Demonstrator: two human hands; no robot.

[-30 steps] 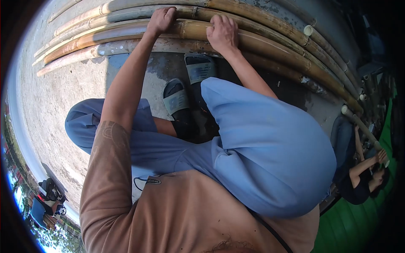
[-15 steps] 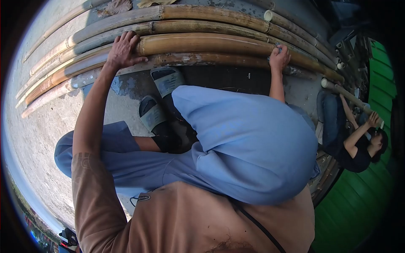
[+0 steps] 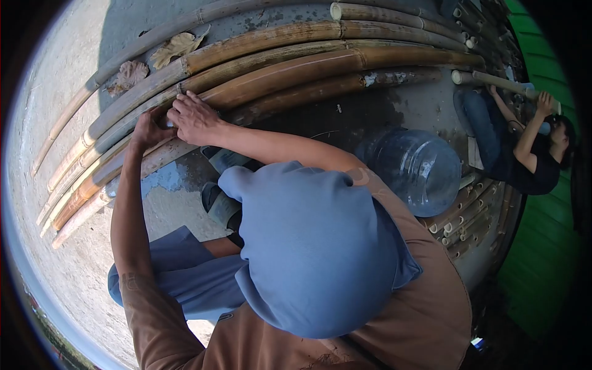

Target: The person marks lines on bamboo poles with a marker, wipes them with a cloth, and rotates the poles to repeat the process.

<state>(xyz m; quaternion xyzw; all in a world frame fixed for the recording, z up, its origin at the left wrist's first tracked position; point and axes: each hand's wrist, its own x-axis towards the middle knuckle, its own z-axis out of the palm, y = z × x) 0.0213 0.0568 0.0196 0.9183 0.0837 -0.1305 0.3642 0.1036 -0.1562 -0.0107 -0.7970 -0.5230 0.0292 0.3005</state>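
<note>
A thick golden-brown bamboo pole (image 3: 290,73) lies among several other bamboo poles across the upper view. My left hand (image 3: 150,131) is closed round it on the left, thumb and fingers apart across its surface. Close beside it, my right hand (image 3: 196,119) rests on the same pole with curled fingers. Between the two hands a small bluish-white bit shows at the right fingertips; what it is I cannot make out. A darker pole (image 3: 296,97) lies on the near side of the golden one.
Dry leaves (image 3: 177,49) lie beyond the poles. A clear plastic water jug (image 3: 419,172) stands to my right, beside stacked cut bamboo (image 3: 465,216). Farther right, a seated person (image 3: 524,148) holds a bamboo length near a green corrugated wall (image 3: 530,259). My sandals (image 3: 219,203) are below the poles.
My right hand has moved far left along the golden pole, up to my left hand. My left hand has shifted slightly left and down. The view has turned, bringing the water jug into sight.
</note>
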